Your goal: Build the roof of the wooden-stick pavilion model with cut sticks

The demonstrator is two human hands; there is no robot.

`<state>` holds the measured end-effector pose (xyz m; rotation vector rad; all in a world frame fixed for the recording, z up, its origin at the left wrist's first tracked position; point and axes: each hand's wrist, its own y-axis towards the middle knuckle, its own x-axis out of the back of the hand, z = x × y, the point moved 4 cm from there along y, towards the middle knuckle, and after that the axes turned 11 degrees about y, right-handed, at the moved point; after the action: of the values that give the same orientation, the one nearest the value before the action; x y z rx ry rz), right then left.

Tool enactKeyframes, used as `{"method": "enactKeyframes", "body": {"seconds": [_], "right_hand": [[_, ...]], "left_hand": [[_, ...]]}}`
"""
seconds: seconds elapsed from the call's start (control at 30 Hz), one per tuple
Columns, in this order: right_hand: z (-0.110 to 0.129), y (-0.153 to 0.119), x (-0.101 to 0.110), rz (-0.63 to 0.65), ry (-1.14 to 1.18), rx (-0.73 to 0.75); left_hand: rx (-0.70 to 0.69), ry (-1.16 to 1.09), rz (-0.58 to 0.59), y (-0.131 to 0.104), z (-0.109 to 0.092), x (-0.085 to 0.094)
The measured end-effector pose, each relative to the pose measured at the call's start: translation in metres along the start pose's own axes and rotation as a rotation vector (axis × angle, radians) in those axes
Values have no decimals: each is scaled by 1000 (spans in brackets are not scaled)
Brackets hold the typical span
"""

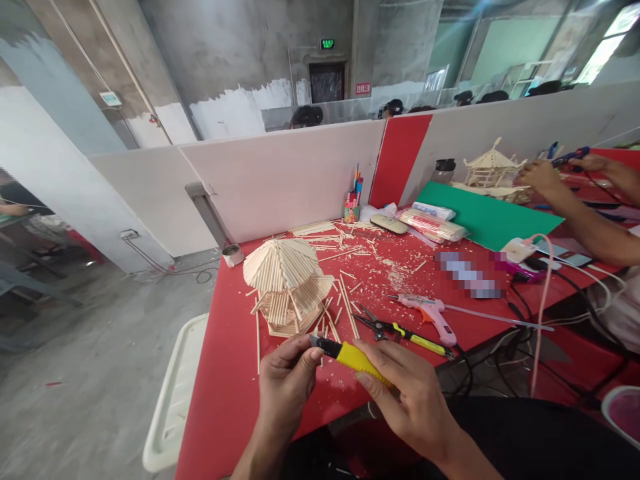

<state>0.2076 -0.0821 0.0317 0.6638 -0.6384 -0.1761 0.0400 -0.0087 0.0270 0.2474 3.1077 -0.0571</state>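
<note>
My right hand [407, 393] is wrapped round the yellow handle of a utility knife [357, 360], its blade pointing left. At the blade's tip, my left hand [287, 377] is closed in a pinch, thumb and forefinger together; whatever lies between them is too small or hidden to make out. Just beyond my hands stands a small pavilion model [283, 287] built of thin wooden sticks, with a cone-like stick roof. Loose wooden sticks [349, 307] lie to its right. Black-and-yellow pliers [400, 333] rest on the red table beyond my right hand.
A pink glue gun [430, 313] with a cord lies on the red table [220, 373]. Behind are wood scraps, a pen cup [352, 210] and bagged sticks [433, 225]. A green board [480, 213] lies before a co-worker's hands [543, 177] and another stick model [493, 167].
</note>
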Motion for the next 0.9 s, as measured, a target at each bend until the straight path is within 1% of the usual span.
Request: {"method": "enactKeyframes", "body": {"seconds": [0.17, 0.33, 0.43, 0.57, 0.67, 0.77, 0.9], "right_hand": [[4, 1, 1, -25, -102, 89], [4, 3, 3, -42, -160, 106], [2, 3, 4, -28, -91, 69], [-4, 3, 3, 42, 36, -50], [-4, 3, 3, 75, 59, -90], [1, 3, 3, 48, 6, -36], [7, 1, 4, -11, -118, 67]], "left_hand": [[7, -26, 3, -1, 1, -1], [25, -35, 4, 3, 5, -4], [31, -6, 27, 4, 6, -6], [18, 44, 59, 5, 5, -5], [-3, 74, 55, 4, 4, -3], [-23, 62, 19, 2, 1, 0], [-31, 35, 8, -1, 0, 2]]}}
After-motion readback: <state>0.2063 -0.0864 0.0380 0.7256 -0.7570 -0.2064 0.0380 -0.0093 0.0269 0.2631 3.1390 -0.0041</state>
